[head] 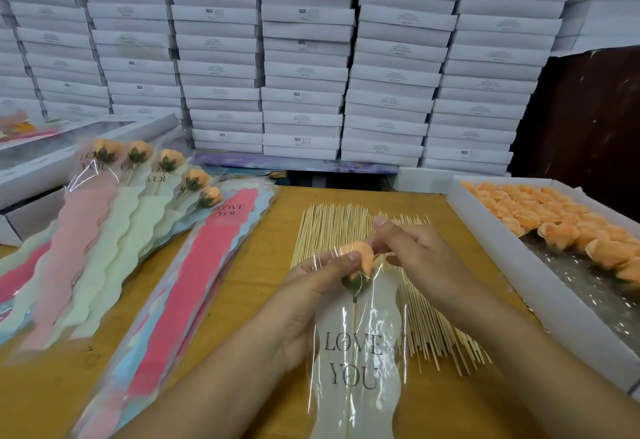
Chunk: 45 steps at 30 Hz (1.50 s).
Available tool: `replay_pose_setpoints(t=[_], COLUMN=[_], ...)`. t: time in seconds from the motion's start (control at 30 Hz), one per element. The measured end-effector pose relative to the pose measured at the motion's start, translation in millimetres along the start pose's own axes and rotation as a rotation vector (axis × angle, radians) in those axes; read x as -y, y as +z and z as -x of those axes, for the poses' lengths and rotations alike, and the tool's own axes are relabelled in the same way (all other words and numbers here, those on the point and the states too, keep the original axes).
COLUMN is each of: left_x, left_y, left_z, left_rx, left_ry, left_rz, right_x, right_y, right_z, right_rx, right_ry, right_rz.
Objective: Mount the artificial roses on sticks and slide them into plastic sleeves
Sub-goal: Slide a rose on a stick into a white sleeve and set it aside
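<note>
An orange artificial rose point(362, 258) sits on a thin wooden stick point(352, 327) inside a clear plastic sleeve point(356, 362) printed "LOVE YOU". My left hand point(311, 286) grips the sleeve's top with the thumb on the rose head. My right hand point(412, 255) pinches the sleeve's upper edge beside the rose. Loose sticks point(332, 227) lie in a pile under both hands. More orange roses point(540, 216) fill a white tray point(495, 248) on the right.
Several finished sleeved roses point(138, 175) lie fanned out at the left. A stack of flat coloured sleeves point(187, 286) lies beside them. White boxes point(304, 57) are stacked high behind the wooden table point(263, 248). Another white box point(41, 161) stands far left.
</note>
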State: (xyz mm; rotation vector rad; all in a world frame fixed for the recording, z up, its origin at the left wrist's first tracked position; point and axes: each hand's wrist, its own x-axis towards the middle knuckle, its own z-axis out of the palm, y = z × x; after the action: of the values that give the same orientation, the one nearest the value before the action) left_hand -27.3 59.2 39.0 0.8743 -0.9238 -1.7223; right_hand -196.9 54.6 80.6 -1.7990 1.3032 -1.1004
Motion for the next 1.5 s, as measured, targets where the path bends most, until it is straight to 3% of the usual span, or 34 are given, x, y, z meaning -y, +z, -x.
replay_pose_setpoints(t=[0.33,0.7,1.0,1.3,1.37,1.5], left_x=[1.9,1.9,2.4,5.1,3.9,2.5], left_y=[-0.2,-0.4,1.8,1.5,0.9,0.4], left_z=[-1.1,-0.1,-2.6,-2.1,-3.3,-5.4], left_rx=[-0.029,0.014,-0.006,0.03,0.004,-0.059], left_ry=[0.005,-0.036,-0.035,-0.002,0.006,0.016], left_rz=[-0.058,-0.014,0.057,0.054,0.047,0.1], right_x=[9.3,16.1,19.2,15.9,16.3,6.9], right_y=[-3.3,-9.0,-8.0,-8.9,-11.3,-17.8], right_z=[1.3,-1.0,-3.7,-3.7,-4.0,-4.9], right_rx=[0.124,0.208,0.244,0.463,0.405,0.041], right_ry=[0.04,0.183,0.19,0.183,0.116,0.049], right_rz=[0.006,0.078,0.067,0.087,0.069,0.0])
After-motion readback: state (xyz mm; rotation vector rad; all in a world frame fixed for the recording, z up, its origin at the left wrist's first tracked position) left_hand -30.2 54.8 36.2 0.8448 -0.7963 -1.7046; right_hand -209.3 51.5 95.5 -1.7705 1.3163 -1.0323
